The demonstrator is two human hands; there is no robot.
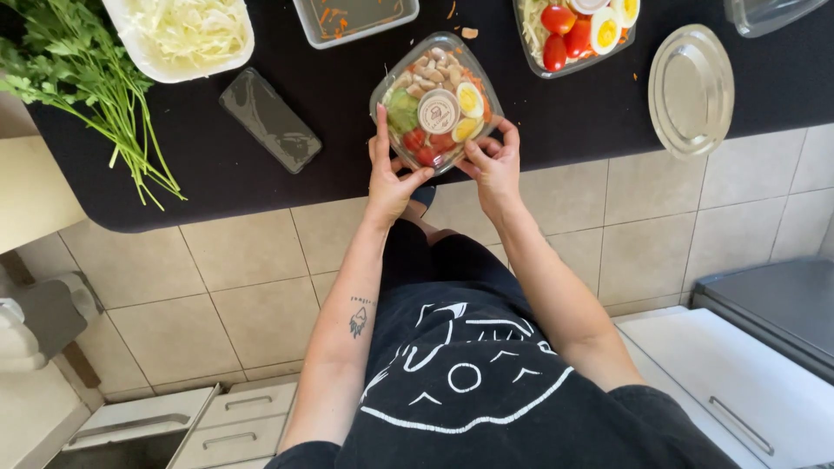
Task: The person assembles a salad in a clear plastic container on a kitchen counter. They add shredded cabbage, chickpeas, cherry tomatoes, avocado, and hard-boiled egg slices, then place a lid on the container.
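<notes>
Head view: left hand [388,178], right hand [493,165] fingers gripping clear lidded salad box [437,100], round tan sauce cup [439,111] inside.

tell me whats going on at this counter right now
A person stands at a black counter, both hands on a clear lidded salad box near its edge. The left hand grips its left side, the right hand its lower right corner. Inside are egg halves, cherry tomatoes and a small round sauce cup. Nearby lie a second salad box, a loose clear lid, a tub of shredded cabbage, parsley and a phone.
</notes>
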